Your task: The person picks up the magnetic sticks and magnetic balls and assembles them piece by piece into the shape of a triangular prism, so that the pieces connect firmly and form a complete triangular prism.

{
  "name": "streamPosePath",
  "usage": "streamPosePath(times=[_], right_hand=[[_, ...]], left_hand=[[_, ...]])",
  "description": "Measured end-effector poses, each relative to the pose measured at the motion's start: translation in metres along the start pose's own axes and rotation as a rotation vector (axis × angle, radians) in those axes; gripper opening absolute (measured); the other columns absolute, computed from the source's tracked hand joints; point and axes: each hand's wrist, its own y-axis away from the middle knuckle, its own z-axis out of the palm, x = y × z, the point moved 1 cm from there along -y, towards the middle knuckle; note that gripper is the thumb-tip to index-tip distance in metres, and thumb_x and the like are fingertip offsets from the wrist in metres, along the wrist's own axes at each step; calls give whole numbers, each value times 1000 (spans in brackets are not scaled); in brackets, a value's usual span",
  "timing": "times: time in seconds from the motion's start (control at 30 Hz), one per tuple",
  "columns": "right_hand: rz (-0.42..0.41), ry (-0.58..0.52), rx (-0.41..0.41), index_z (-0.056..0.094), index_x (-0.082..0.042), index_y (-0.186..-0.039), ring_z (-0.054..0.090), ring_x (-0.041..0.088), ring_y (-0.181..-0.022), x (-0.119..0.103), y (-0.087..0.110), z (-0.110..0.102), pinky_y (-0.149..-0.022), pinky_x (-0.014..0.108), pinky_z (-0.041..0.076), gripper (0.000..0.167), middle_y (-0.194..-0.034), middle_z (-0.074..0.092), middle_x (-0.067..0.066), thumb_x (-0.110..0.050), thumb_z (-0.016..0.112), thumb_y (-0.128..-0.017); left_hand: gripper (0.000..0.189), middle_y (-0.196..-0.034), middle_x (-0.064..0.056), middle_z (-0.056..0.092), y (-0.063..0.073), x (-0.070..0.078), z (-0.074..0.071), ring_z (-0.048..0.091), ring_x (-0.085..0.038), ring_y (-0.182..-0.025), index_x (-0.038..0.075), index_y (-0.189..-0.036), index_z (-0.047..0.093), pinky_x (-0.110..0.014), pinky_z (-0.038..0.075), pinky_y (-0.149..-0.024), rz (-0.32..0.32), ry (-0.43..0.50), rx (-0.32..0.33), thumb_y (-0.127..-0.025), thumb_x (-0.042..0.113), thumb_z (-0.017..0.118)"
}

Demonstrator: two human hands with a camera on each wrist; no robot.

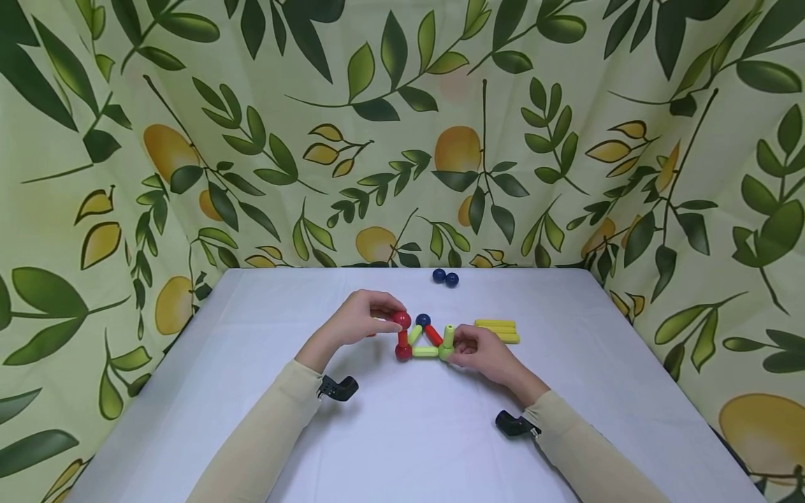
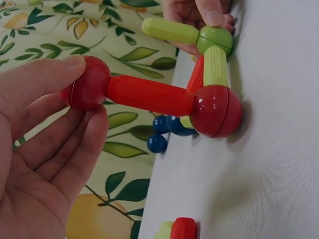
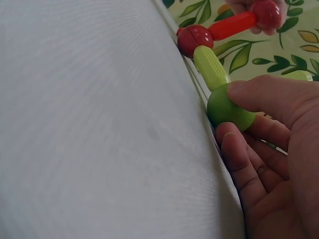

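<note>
My left hand pinches a red ball at the top of an upright red rod. That rod stands in a second red ball, one corner of a triangle on the table. With thumb and fingers, my right hand grips the green ball at another corner. A short green rod points up from this ball. Between the two front corners runs a light green rod. A dark blue ball forms the back corner, joined by a red rod and a green rod.
Several yellow rods lie side by side beyond my right hand. Two dark blue balls sit near the table's back edge. A loose red rod lies behind my left hand. Leaf-patterned cloth surrounds the white table.
</note>
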Motion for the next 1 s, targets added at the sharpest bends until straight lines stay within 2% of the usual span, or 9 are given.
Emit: streamPosePath(times=[0.2, 0.4, 0.5, 0.6, 0.77, 0.9, 1.0], right_hand=[[0, 5, 0, 76, -14, -113, 61, 22, -88, 0, 0, 0, -74, 30, 54, 25, -95, 67, 3, -14, 89, -91], [4, 10, 5, 76, -14, -113, 60, 22, -87, -1, 0, 0, -73, 30, 53, 26, -94, 66, 3, -14, 89, -91], [8, 2, -5, 76, -13, -114, 61, 22, -87, -1, 0, 1, -74, 30, 54, 27, -95, 67, 3, -14, 89, -91], [-4, 1, -54, 76, -11, -119, 63, 22, -89, -2, 0, -2, -75, 30, 56, 31, -98, 69, 3, -16, 89, -91], [-48, 44, -119, 74, -10, -128, 68, 21, -97, -6, 2, -20, -82, 32, 59, 36, -113, 72, 2, -13, 86, -93], [-77, 85, -95, 75, -9, -128, 71, 21, -101, -14, 0, -42, -89, 38, 59, 34, -121, 73, 6, -8, 81, -95], [-107, 126, -51, 75, -6, -128, 71, 21, -102, -23, -9, -57, -92, 40, 58, 32, -123, 74, 11, -11, 80, -97]], left_hand=[[28, -112, 0, 77, 1, 0, -1, 73, -19, -99, 11, -120, 80, -36, 61, -86, 6, 3, -9, -93, 14, 87], [34, -116, -2, 76, 0, -1, -2, 73, -22, -103, 8, -125, 78, -37, 60, -94, 15, 16, -33, -93, 12, 87], [44, -119, -6, 75, 4, -6, -1, 72, -24, -106, 5, -133, 74, -38, 59, -97, -5, 18, -66, -92, 10, 87], [50, -117, -9, 74, 10, -15, 2, 71, -23, -104, 4, -137, 71, -36, 59, -96, -55, -5, -84, -91, 8, 88], [48, -114, -10, 74, 17, -27, 17, 72, -18, -97, 2, -133, 72, -32, 61, -90, -97, -41, -80, -89, 8, 90], [43, -107, -3, 73, 21, -33, 28, 72, -15, -95, 3, -126, 74, -31, 61, -88, -88, -67, -75, -88, 9, 91], [38, -102, 1, 73, 24, -37, 33, 70, -15, -92, 5, -121, 75, -31, 60, -86, -76, -90, -59, -88, 8, 91]])
